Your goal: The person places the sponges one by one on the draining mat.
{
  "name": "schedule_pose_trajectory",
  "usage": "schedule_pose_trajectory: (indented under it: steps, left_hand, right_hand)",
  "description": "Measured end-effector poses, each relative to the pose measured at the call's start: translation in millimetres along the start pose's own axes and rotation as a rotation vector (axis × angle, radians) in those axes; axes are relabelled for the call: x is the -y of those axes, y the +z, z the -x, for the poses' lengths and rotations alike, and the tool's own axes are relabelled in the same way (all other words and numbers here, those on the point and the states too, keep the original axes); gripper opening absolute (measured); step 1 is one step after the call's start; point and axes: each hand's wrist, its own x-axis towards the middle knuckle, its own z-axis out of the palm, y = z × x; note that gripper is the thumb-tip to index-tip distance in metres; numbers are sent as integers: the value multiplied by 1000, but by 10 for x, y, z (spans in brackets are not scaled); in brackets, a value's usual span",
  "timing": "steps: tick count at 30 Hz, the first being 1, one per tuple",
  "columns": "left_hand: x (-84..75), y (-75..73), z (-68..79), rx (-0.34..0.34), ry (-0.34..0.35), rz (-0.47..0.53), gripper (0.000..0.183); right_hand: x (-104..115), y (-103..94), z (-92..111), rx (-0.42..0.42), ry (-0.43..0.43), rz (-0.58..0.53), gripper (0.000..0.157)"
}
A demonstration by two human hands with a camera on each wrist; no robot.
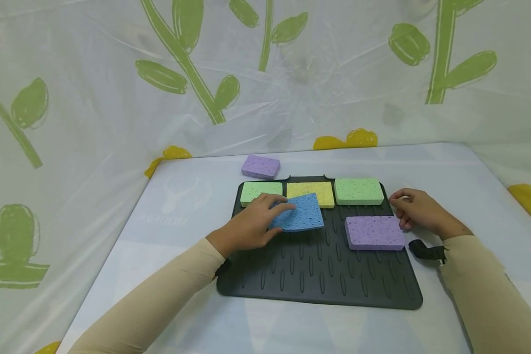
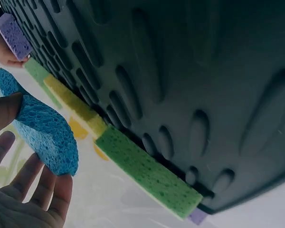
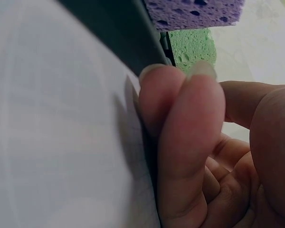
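My left hand [image 1: 256, 221] grips a blue sponge [image 1: 302, 214] between thumb and fingers, over the upper left part of a black ridged mat [image 1: 309, 275]. In the left wrist view the blue sponge [image 2: 47, 128] is bent slightly in the grasp. My right hand [image 1: 422, 211] lies at the mat's right edge with loosely curled fingers and nothing in them. Next to it, a purple sponge [image 1: 375, 233] lies flat on the mat's right side. Along the mat's far edge sit a green sponge [image 1: 258, 191], a yellow sponge [image 1: 309, 189] and another green sponge [image 1: 358, 191].
A smaller-looking purple sponge [image 1: 260, 167] lies on the white table [image 1: 159, 246] behind the mat's far left corner. A white curtain [image 1: 115, 98] with green leaf prints hangs behind and left of the table. Black straps show near both wrists.
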Motion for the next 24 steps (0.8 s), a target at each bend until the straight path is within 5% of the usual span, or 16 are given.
schedule_pose_trajectory:
  steps: [24]
  left_hand:
    - [-129,123,-191,61,81,-1,54]
  right_hand:
    - [1,9,-4,-1,12,-6,47]
